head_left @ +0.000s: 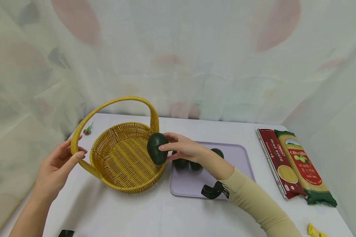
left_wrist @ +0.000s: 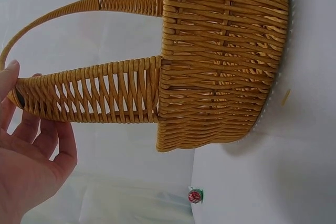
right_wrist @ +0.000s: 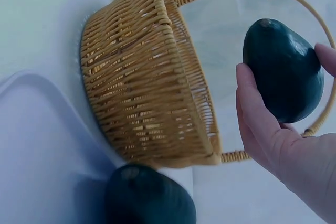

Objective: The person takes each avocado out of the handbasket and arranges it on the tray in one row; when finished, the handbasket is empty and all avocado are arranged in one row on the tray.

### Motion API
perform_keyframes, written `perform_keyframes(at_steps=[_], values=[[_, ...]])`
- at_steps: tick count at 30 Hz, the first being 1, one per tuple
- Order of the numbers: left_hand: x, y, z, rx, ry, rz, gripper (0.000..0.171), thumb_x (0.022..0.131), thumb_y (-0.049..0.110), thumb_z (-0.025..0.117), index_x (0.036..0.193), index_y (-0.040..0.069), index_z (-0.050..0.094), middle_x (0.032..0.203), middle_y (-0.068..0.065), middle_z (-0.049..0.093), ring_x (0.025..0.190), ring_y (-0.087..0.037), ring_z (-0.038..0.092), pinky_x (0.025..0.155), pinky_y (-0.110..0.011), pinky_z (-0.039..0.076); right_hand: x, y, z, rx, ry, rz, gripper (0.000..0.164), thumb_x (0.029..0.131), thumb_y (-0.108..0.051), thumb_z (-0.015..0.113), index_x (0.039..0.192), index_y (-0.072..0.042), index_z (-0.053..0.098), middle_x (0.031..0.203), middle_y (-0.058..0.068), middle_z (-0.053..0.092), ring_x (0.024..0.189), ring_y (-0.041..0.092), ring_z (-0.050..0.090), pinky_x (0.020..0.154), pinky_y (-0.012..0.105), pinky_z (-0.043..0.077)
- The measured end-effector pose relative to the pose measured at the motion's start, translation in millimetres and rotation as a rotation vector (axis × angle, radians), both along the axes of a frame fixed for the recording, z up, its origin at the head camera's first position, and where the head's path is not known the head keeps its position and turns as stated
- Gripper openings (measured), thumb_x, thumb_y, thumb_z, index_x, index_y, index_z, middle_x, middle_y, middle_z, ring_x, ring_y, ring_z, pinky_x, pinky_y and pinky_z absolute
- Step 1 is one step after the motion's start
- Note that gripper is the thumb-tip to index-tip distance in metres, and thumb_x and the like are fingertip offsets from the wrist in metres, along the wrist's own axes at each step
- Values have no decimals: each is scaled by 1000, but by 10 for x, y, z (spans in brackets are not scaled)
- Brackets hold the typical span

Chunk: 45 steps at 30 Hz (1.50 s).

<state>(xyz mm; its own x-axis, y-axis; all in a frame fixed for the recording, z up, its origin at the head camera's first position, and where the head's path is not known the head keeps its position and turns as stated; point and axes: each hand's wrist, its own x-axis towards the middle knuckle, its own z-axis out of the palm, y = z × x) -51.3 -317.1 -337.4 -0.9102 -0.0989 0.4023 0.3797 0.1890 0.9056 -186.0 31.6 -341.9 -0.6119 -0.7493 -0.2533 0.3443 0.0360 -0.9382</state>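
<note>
A round woven basket (head_left: 127, 158) with a tall arched handle stands on the white table, its woven bottom bare in the head view. My left hand (head_left: 54, 164) grips the handle (left_wrist: 94, 93) on its left side, thumb on one face and fingers on the other. Between thumb and fingers, my right hand (head_left: 185, 148) holds a dark green avocado (right_wrist: 281, 72) above the basket's right rim. More avocados (head_left: 218, 153) lie on the lilac tray (head_left: 192, 186), partly covered by the right hand and wrist. One avocado (right_wrist: 149, 195) shows close to the basket in the right wrist view.
On the right lie a red spaghetti pack (head_left: 280, 161) and a green-and-gold pasta bag (head_left: 305, 164). A yellow wrapper (head_left: 315, 231) sits at the lower right. Behind the basket's left side is a small red-and-green item (head_left: 87, 131). A patterned curtain (head_left: 178, 65) hangs along the back.
</note>
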Motion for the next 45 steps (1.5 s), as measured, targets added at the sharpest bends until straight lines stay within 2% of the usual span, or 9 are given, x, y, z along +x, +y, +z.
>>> perform_keyframes(at_steps=[9, 16, 25, 35, 41, 45], values=[[20, 6, -1, -22, -32, 40, 49, 91, -14, 56, 138, -1, 50, 99, 1, 67, 90, -8, 64, 84, -9, 46, 39, 308, -52, -32, -76, -79, 58, 91, -11, 60, 144, -4, 38, 134, 15, 51, 108, 24, 60, 92, 49, 51], [-4, 2, -17, 24, 43, -21, 49, 90, -20, 52, 137, -8, 49, 97, -2, 67, 90, -10, 64, 84, -11, 48, 80, 565, -102, -18, -113, -132, 64, 92, -12, 60, 148, -4, 31, 131, 12, 53, 105, 21, 61, 87, 41, 54], [-4, -1, -26, 58, 36, -27, 48, 90, -20, 52, 136, -6, 50, 97, -2, 68, 90, -10, 65, 83, -11, 48, 165, 919, -163, 18, -125, -190, 65, 92, -13, 59, 148, -1, 28, 120, 6, 56, 100, 17, 62, 81, 36, 55], [9, 21, -2, -4, 4, 38, 48, 91, -16, 54, 137, -7, 49, 96, 2, 67, 89, -9, 64, 84, -11, 48, 239, 1338, -234, 7, -113, -223, 65, 95, -15, 59, 148, 4, 27, 118, 4, 60, 101, 17, 62, 84, 36, 54], [10, 24, 7, 1, 0, 34, 47, 91, -16, 54, 137, -8, 48, 97, 2, 67, 89, -8, 64, 84, -11, 48, 276, 1552, -235, 49, -122, -298, 65, 95, -17, 60, 147, 4, 27, 116, 2, 59, 100, 17, 60, 85, 36, 54], [7, 26, 0, 18, 23, 17, 47, 90, -18, 53, 136, -9, 49, 96, 0, 67, 89, -9, 64, 84, -11, 48, 309, 1710, -246, 43, -132, -318, 63, 96, -19, 60, 147, 1, 28, 118, 1, 59, 104, 17, 60, 89, 39, 53]])
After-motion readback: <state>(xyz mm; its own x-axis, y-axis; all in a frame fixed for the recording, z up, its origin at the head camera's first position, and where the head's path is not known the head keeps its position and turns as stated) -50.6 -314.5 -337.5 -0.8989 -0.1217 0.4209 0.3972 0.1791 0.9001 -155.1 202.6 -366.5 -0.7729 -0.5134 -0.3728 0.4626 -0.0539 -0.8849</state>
